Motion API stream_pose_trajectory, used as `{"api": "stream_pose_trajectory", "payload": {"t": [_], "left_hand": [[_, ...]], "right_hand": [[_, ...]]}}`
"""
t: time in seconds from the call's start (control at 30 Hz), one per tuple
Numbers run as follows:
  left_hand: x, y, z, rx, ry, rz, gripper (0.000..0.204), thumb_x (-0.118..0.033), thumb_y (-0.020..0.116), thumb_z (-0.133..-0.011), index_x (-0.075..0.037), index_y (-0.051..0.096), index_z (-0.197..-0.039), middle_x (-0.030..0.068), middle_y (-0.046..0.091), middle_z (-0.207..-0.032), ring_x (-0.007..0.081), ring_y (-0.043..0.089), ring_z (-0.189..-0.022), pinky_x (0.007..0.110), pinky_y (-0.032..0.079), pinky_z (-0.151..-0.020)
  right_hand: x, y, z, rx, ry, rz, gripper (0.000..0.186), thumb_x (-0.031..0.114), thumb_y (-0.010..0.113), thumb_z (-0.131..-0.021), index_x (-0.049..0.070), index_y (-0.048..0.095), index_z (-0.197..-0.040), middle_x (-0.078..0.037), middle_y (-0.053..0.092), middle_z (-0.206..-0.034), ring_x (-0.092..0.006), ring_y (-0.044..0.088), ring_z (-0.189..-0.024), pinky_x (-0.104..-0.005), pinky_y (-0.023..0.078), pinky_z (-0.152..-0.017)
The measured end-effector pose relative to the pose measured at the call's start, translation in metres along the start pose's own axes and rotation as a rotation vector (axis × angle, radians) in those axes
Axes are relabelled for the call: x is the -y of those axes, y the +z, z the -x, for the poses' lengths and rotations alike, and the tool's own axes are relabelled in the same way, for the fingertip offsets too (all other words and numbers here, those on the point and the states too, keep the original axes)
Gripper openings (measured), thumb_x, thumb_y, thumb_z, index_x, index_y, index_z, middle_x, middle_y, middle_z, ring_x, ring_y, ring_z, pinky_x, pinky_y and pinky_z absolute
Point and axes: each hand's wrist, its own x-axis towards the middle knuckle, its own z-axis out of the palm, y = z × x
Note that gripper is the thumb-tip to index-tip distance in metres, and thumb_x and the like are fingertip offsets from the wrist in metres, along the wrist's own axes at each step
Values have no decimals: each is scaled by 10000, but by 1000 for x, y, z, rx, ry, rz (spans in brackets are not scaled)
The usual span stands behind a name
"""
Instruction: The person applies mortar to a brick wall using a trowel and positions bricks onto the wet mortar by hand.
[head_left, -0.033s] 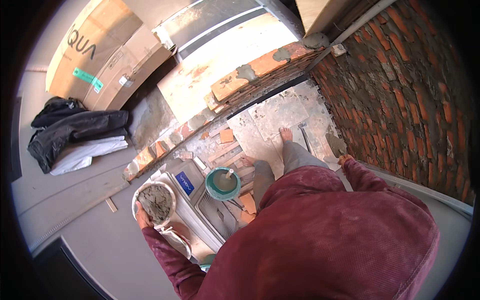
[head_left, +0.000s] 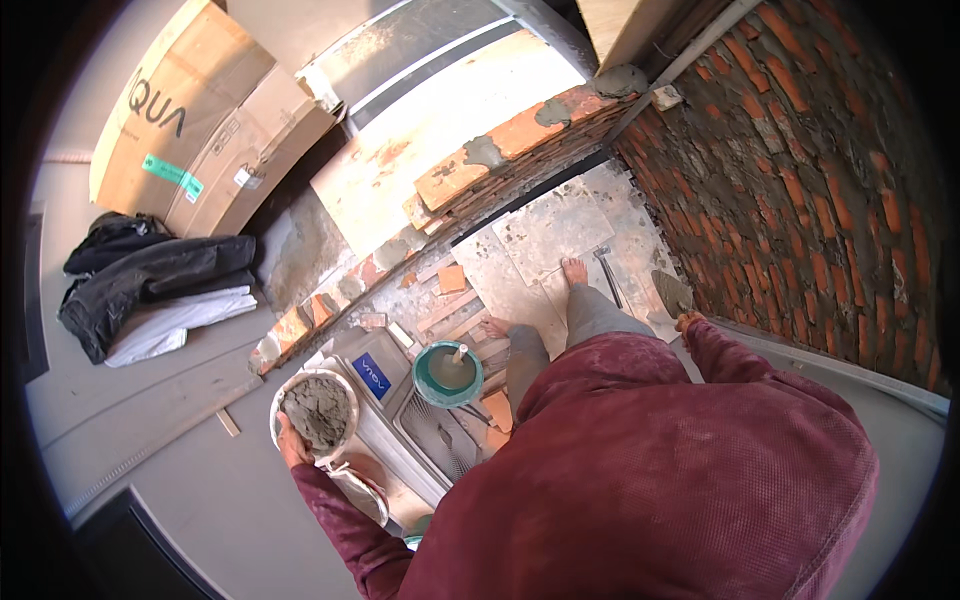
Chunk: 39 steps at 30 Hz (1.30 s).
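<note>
My left hand (head_left: 293, 441) grips the near-left rim of a round white bucket (head_left: 352, 432) filled with grey mortar (head_left: 318, 412). Over on the right, my right hand (head_left: 688, 320) is closed round the handle of a trowel (head_left: 673, 292), largely hiding the handle. The trowel's blade looks coated with grey mortar and points away from me, beside the foot of the brick wall (head_left: 790, 220). Smears of mortar cover much of that wall.
A teal bucket (head_left: 430, 392) of murky water stands left of my feet. A hammer-like tool (head_left: 610, 278) lies right of them. Ahead runs a low brick wall (head_left: 450, 180). Cardboard boxes (head_left: 215, 150) and dark clothing (head_left: 160, 275) sit at the left. Loose brick pieces (head_left: 452, 279) lie about.
The whole view has shifted slightly. Both hands keep their places on the bucket and the trowel.
</note>
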Motion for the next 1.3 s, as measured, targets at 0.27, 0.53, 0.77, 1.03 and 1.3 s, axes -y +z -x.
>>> {"api": "stream_pose_trajectory", "payload": {"t": [0.27,0.53,0.77,1.03,1.3], "left_hand": [[-55,58,158,315,-41,410,455,-581,589,-950,-197,461,-744,-101,278,-563,49,229,-453,241,209,-445],[-13,358,144,689,-281,521,453,-548,528,-993,-181,425,-747,-84,231,-555,82,189,-446,263,268,-473],[88,630,122,592,-347,420,409,-501,554,-995,-166,498,-768,-61,330,-570,103,303,-460,282,341,-490],[155,715,74,666,-363,482,264,-339,555,-1024,-106,552,-897,-35,455,-644,100,410,-504,270,382,-498],[228,618,73,313,410,-465,332,-180,622,-918,15,513,-1163,222,667,-980,341,671,-870,422,525,-760]], "right_hand": [[62,-14,9,39,-18,189,394,260,651,-889,110,547,-1239,-163,636,-1050,-356,653,-917,-490,530,-809],[132,-71,-17,100,-301,220,607,437,730,-795,96,573,-1273,-182,632,-1227,-372,602,-1147,-428,460,-973],[61,-61,-34,108,-137,457,652,471,674,-846,104,465,-1343,-219,599,-1265,-404,574,-1179,-466,448,-1003],[149,-47,-105,279,-282,581,539,437,584,-927,69,474,-1305,-248,637,-1178,-429,614,-1089,-502,470,-952],[319,36,-221,279,-841,1046,336,241,493,-972,11,501,-1217,-252,665,-1101,-390,669,-1012,-462,521,-900]]}}
